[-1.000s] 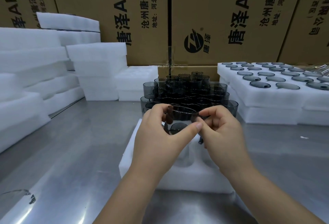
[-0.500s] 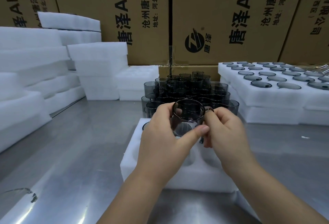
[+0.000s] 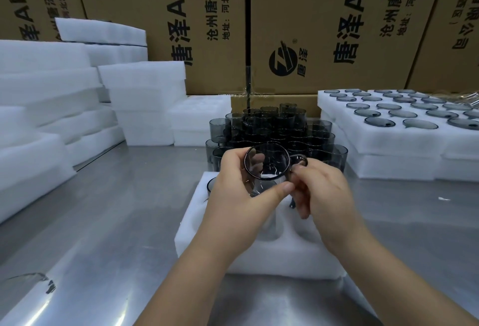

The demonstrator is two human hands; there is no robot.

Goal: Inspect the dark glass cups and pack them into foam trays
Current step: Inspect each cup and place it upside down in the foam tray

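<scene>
Head view: a dark glass cup (image 3: 267, 162) is held above the foam tray (image 3: 272, 261), body gripped by the left hand (image 3: 239, 196), handle pinched by the right hand (image 3: 324, 190). Inspection is judged underway (round end facing the camera); lowering into a free pocket is called for next.

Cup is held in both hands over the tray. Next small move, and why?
Probably lower the cup into an empty pocket of the foam tray: the left hand grips its body, the right hand pinches its handle, and its mouth is tilted toward the camera, as if being checked, above the tray.
</scene>
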